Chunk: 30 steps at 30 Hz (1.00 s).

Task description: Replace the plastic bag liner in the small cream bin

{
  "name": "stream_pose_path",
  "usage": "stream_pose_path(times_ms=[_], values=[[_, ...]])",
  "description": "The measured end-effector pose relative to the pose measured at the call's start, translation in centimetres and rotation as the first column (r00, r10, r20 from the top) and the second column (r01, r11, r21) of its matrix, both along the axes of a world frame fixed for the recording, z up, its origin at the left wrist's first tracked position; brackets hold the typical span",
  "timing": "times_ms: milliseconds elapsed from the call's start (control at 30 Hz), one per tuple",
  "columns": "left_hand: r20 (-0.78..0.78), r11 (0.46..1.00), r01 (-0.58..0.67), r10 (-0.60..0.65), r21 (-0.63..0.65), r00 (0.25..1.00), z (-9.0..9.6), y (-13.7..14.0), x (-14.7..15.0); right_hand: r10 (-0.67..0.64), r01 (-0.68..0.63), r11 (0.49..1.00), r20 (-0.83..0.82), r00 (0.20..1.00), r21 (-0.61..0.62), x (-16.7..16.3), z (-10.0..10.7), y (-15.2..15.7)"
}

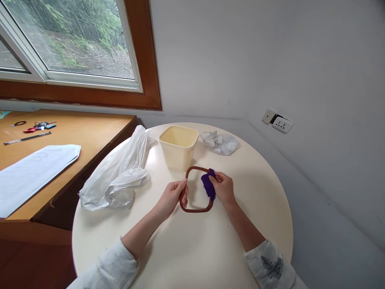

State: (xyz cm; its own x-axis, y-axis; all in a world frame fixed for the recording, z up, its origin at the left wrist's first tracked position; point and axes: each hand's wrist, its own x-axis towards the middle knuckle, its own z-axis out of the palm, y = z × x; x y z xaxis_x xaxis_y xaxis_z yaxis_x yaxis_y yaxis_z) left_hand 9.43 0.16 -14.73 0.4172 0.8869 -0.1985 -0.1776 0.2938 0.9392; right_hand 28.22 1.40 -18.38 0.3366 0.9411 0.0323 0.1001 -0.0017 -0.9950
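Above the middle of the round table, a brown ring-like frame [197, 210] with rounded corners is held up between both hands. Its left side is pinched between the thumb and fingers of my left hand [173, 197]. A purple cloth [207, 184] is folded around the right side of the frame. My right hand [224, 188] grips that cloth, thumb on its near face, fingers behind and partly hidden. Just beyond the frame stands a cream-coloured square plastic bin [177, 154].
On the round table [186, 257] lie a large white plastic bag [120, 180] at left and a small crumpled clear bag [221, 143] behind right. A wooden desk [90, 124] at left bears papers [39, 168], a pen [27, 138] and keys [40, 126]. Walls border the table.
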Motion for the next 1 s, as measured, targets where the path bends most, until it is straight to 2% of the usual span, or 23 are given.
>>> stream_pose_path(times_ms=[100, 167, 267, 333, 467, 600, 833, 1000], values=[[0.147, 0.993, -0.088, 0.099, -0.081, 0.984, -0.2, 0.1, 0.0, 0.007, -0.008, 1.000, 0.032, 0.999, 0.010, 0.0, 0.2, 0.0], [0.266, 0.992, -0.075, 0.101, -0.106, 0.959, -0.1, -0.1, 0.2, -0.027, 0.027, 1.000, -0.008, 1.000, 0.006, 0.2, 0.3, 0.2], [0.445, 0.990, 0.065, -0.003, -0.125, 0.895, 0.2, -0.5, 0.4, -0.083, 0.082, 0.997, -0.064, 0.994, -0.014, 0.8, 0.0, 0.5], [0.508, 0.981, 0.168, -0.096, -0.097, 0.856, 0.2, -0.8, 0.5, -0.092, 0.090, 0.996, -0.087, 0.992, -0.024, 1.1, -0.1, 0.7], [0.474, 0.976, 0.217, -0.195, 0.009, 0.858, 0.0, -1.1, 0.8, -0.086, 0.085, 0.996, -0.092, 0.992, -0.017, 1.2, -0.1, 0.6], [0.405, 0.991, 0.132, -0.126, 0.013, 0.905, 0.0, -1.0, 0.7, -0.068, 0.068, 0.997, -0.021, 0.997, 0.018, 1.1, 0.3, 0.1], [0.424, 0.983, 0.123, -0.055, -0.135, 0.904, 0.5, -0.1, -0.4, -0.038, -0.011, 0.990, 0.345, 0.938, 0.141, 0.2, 0.8, -0.7], [0.389, 0.923, 0.232, -0.101, -0.306, 0.916, 0.2, 0.2, -0.9, -0.054, -0.060, 0.974, 0.486, 0.873, 0.217, -0.2, 1.3, -1.2]])
